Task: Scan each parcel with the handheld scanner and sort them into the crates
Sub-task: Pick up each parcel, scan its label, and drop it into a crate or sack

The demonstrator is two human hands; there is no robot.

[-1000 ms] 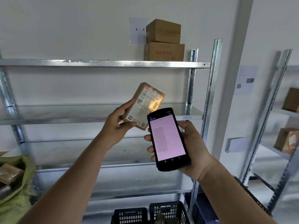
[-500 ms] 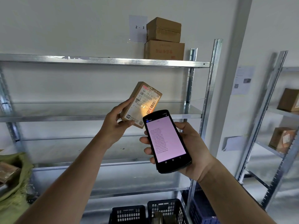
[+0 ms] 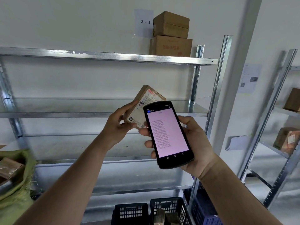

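Parcel (image 3: 142, 104) pinched in my left hand (image 3: 116, 127), label up; right hand (image 3: 193, 143) grips scanner (image 3: 168, 133), overlapping its corner.

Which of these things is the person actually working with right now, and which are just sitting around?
In use:
small parcel, held by the left hand
handheld scanner, held by the right hand
black crates below

Sitting around:
two stacked boxes on the top shelf
green sack
paper sign

Scanner (image 3: 168, 133) raised nearer parcel (image 3: 142, 105), now overlapping its label's lower right.
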